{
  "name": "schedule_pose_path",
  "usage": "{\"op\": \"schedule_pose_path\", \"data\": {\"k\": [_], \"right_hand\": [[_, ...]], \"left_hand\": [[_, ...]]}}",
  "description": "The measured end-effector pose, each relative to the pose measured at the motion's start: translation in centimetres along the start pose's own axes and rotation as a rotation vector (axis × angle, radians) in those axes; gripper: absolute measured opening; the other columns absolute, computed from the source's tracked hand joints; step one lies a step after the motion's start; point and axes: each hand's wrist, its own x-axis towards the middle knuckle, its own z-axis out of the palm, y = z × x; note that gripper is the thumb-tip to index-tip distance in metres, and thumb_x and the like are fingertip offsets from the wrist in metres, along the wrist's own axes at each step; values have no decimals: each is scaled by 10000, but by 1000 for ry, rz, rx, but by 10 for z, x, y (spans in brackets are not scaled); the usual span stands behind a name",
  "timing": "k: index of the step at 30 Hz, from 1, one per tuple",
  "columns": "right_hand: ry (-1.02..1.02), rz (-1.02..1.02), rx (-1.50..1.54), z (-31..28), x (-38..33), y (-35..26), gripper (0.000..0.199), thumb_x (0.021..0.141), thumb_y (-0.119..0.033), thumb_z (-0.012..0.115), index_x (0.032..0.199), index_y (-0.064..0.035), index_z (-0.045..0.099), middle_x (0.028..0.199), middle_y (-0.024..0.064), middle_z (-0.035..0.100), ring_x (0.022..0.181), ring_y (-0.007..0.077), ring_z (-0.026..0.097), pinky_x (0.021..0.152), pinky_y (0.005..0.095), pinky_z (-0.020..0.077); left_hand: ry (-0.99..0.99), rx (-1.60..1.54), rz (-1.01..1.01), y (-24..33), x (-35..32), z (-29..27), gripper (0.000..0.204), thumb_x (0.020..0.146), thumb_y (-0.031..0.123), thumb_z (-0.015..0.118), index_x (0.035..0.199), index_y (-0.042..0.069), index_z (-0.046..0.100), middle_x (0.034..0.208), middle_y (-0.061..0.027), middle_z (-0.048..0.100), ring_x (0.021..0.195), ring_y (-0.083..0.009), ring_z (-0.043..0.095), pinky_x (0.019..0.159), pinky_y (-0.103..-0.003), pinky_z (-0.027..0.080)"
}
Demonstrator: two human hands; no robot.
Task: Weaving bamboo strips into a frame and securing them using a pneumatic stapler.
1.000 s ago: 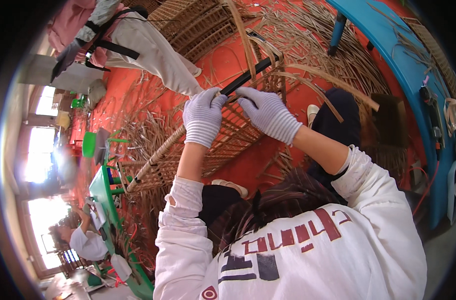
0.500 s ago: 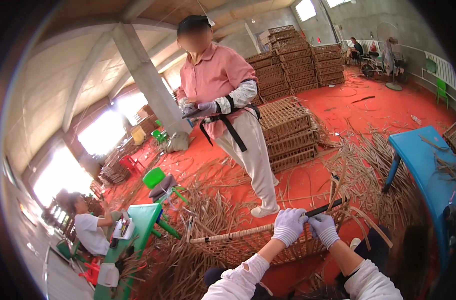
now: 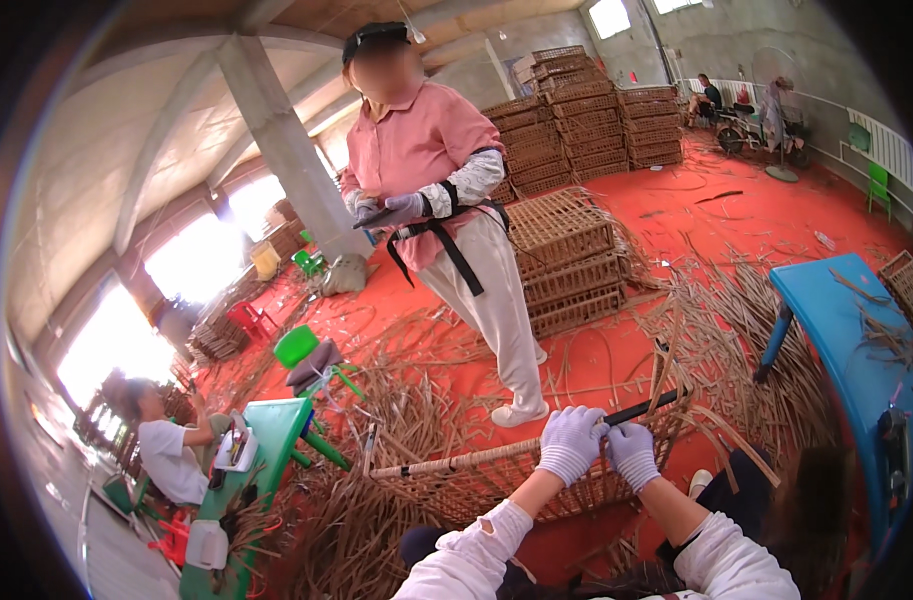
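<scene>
The gloved left hand (image 3: 573, 443) curls over the rim of a wicker basket (image 3: 456, 490); the right hand (image 3: 631, 452) is at the rim just beside it, its fingertips hard to make out. Beyond the basket a co-worker (image 3: 426, 200) stands, and behind that person are stacked crates (image 3: 566, 255). Left of the basket is a green bench (image 3: 284, 440); right of it, a blue bench (image 3: 826, 290). Loose strips (image 3: 776, 370) litter the red floor (image 3: 696, 220) around the basket.

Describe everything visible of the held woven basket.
The basket looks like brown cane, woven in an open lattice. Its rim is wrapped tan, with a black length toward the right corner, where loose strips stick out. It slants upward rightward in view; gloved left hand and right hand grip the rim. Its underside is hidden.
</scene>
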Motion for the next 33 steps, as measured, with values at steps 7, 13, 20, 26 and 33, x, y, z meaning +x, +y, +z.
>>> {"op": "schedule_pose_path", "data": {"k": [7,13,20,26,33], "right_hand": [[57,-76,94,-4,-6,8,200,958,-134,562,890,9,684,629,49,614,521,114,568,501,314,455],[13,-368,-485,-16,-27,-3,177,986,-209,558,999,-43,616,769,223,654,732,428,649,608,469,506],[3,-469,-559,-5,-39,0,136,978,-180,564,959,-47,585,736,235,625,733,456,630,600,498,485],[-46,-421,-559,-12,-49,0,143,981,-186,559,957,-48,588,745,254,612,745,465,614,599,508,471],[-130,-330,-460,-18,-64,2,204,981,-231,572,928,-34,578,734,248,623,740,450,631,625,513,479]], "left_hand": [[17,-1,-4,1,0,0,216,885,291,656,1018,121,677,897,-78,646,914,-295,619,836,-434,476],[5,1,3,1,0,-1,219,887,296,652,1015,121,680,904,-81,647,920,-302,617,828,-443,483],[8,-30,-10,2,1,-1,214,877,284,653,1008,118,686,892,-78,656,904,-305,624,817,-446,491],[24,-53,3,2,2,0,215,863,277,665,1008,121,686,907,-71,659,912,-284,628,821,-431,493],[58,-12,-12,1,3,3,228,857,292,688,985,102,691,900,-76,664,897,-295,633,797,-443,504]]}}
